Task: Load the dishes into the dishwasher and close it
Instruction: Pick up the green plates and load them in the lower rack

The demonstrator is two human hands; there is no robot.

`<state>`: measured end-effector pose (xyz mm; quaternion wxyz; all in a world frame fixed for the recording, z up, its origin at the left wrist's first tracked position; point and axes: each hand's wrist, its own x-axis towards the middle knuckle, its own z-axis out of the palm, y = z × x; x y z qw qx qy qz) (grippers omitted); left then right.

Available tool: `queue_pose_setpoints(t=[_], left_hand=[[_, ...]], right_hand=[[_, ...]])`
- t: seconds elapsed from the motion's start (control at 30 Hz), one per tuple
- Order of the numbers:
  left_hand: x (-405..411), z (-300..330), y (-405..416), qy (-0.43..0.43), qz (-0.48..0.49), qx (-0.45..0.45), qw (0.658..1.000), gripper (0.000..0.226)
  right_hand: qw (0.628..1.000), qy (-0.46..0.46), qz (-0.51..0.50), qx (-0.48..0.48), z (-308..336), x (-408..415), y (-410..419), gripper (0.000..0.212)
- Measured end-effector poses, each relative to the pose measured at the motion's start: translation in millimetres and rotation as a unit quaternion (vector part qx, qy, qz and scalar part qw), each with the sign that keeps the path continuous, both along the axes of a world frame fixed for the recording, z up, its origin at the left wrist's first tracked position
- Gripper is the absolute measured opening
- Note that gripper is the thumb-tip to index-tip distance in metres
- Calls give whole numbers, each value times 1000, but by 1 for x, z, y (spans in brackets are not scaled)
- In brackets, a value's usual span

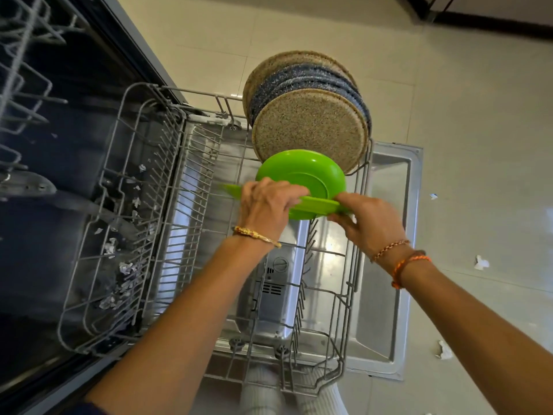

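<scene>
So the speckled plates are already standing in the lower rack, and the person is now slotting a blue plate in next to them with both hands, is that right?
Not quite: the plate being slotted in is green, not blue. The head view shows the left hand and right hand holding green dishware beside the speckled plates, which do stand in the lower rack.

Floor (pixel 329 28): large pale cream tiles, glossy, with thin grout lines and soft patches of reflected light at the right. Dark skirting strip (pixel 490 23) runs along the top right corner, below what looks like a dark cabinet base. Small white paper scraps (pixel 481 262) lie scattered on the tiles at the right, well apart from one another.
</scene>
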<state>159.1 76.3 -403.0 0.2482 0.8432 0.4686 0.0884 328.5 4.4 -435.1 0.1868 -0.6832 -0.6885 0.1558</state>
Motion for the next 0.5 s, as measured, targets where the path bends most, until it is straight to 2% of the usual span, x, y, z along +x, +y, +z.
queue_pose_setpoints(t=[0.07, 0.13, 0.23, 0.33, 0.5], left_hand=[[3, -9, 0, 45, -28, -19, 998, 28], [3, -14, -2, 67, -50, 31, 996, 27], [-5, -18, -1, 115, -23, 108, 987, 28], [-19, -15, 4, 75, -14, 171, 982, 25], [-33, -21, 3, 38, 5, 219, 975, 14]], right_hand=[[994, 23, -47, -91, -7, -9, -8, 13], [989, 39, -73, -123, -16, -11, -9, 13], [991, 60, -84, -81, -17, -8, -5, 17], [993, 71, -81, -51, -13, 0, -7, 27], [993, 89, -62, -47, -8, 7, -13, 22]])
